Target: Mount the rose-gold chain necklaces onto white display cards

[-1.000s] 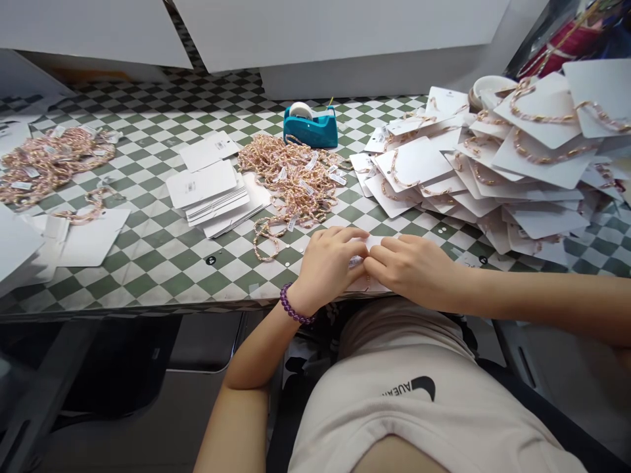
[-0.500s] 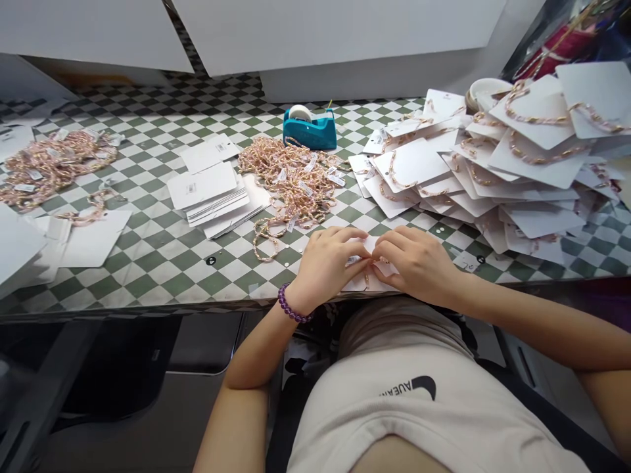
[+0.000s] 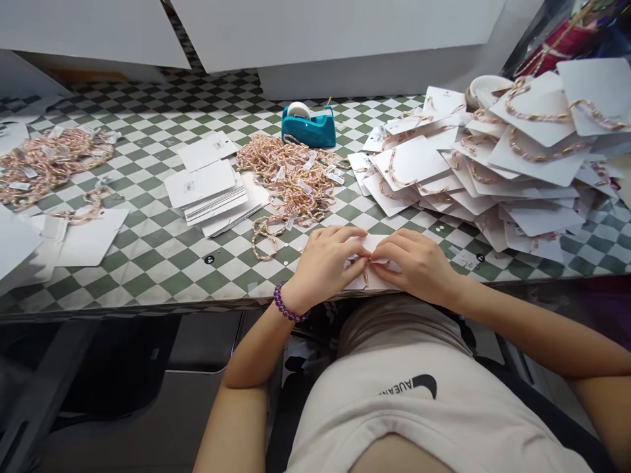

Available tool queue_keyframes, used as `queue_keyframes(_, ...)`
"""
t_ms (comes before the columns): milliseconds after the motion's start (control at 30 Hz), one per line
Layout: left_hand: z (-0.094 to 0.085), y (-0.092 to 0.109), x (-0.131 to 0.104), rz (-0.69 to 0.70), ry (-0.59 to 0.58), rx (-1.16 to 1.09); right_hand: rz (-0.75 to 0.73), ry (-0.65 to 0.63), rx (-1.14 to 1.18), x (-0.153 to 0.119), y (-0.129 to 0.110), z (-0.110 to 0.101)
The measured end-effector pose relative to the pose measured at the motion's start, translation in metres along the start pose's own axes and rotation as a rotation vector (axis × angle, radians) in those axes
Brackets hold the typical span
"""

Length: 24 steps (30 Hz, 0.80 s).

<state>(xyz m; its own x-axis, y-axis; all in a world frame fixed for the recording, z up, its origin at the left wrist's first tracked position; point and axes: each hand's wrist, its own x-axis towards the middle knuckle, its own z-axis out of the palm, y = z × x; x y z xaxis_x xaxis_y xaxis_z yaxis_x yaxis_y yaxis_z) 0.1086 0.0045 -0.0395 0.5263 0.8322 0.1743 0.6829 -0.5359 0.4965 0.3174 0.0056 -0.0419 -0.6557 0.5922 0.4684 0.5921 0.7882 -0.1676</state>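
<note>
At the table's front edge, a white card (image 3: 375, 242) lies under both hands. My left hand (image 3: 328, 266), with a purple bead bracelet on its wrist, pinches a pink and gold beaded strand (image 3: 366, 276) on the card. From the other side my right hand (image 3: 414, 263) meets it, thumb and fingertips pressed together at the same strand. The fingertips almost touch, and they hide most of the strand. A pile of beaded strands (image 3: 290, 174) with small tags lies beyond my left hand.
Stacked white cards (image 3: 210, 187) sit left of the bead pile, with a teal tape dispenser (image 3: 309, 128) behind it. Carded strands (image 3: 522, 171) are heaped at the right. More strands (image 3: 54, 161) lie far left. White panels (image 3: 335, 33) stand at the back.
My right hand's fingers have shifted slightly at the strand, and the gap between the fingertips looks a little smaller. The view has moved slightly.
</note>
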Motion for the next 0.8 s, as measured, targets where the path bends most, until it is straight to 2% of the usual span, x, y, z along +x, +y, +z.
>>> queue_keyframes(200,0.000,0.001,0.001,-0.015,-0.006,0.007,0.005,-0.052,-0.048,0.005,0.000,-0.001)
queue_keyframes(367,0.000,0.001,0.001,-0.005,-0.005,0.010,0.022,-0.051,0.223,0.005,0.011,0.000)
queue_keyframes(500,0.001,0.000,0.001,-0.006,-0.004,0.012,0.111,-0.044,0.298,0.005,0.012,-0.001)
queue_keyframes(600,0.002,-0.001,0.000,-0.005,0.002,0.001,0.146,-0.024,0.290,0.002,0.008,0.001)
queue_keyframes(800,0.000,0.001,0.000,-0.012,0.015,-0.011,0.101,0.018,0.181,-0.002,0.003,0.007)
